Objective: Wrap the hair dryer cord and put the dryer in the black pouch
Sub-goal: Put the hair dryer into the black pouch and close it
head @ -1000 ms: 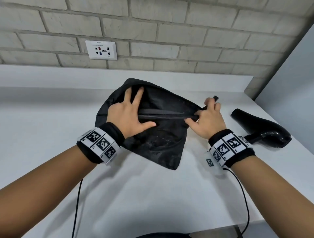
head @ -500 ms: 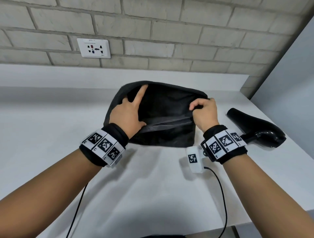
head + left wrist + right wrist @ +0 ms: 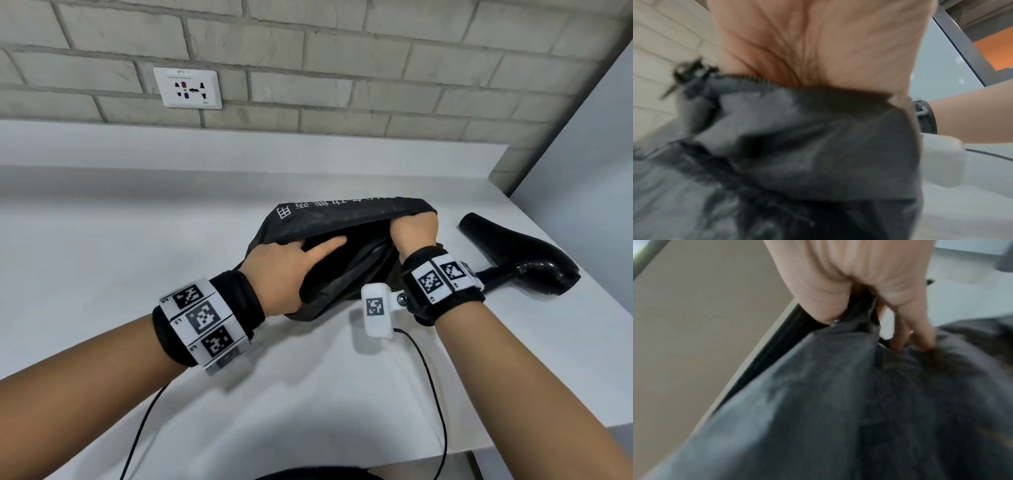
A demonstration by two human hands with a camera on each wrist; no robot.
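Observation:
The black pouch (image 3: 342, 219) is in the middle of the white counter (image 3: 137, 257), its zipped mouth pulled open toward me and white print on its far side. My left hand (image 3: 287, 270) holds the near lip, index finger pointing into the opening. In the left wrist view the pouch (image 3: 818, 146) covers the fingers of that hand (image 3: 818, 40). My right hand (image 3: 414, 233) grips the right end of the mouth with curled fingers, and the right wrist view shows this hand (image 3: 849, 272) bunching the pouch (image 3: 838, 402). The black hair dryer (image 3: 527, 257) lies to the right, untouched. Its cord is hidden.
A wall socket (image 3: 187, 88) sits on the brick wall above a raised ledge (image 3: 205, 147). A grey panel (image 3: 582, 154) closes the right side, close to the dryer. Thin black cables hang from both wristbands over the counter's front edge.
The pouch has gone from flat with a narrow slit to raised with its mouth spread wide. My right hand has shifted from the zipper end up to the mouth's edge, and my left fingers have entered the opening.

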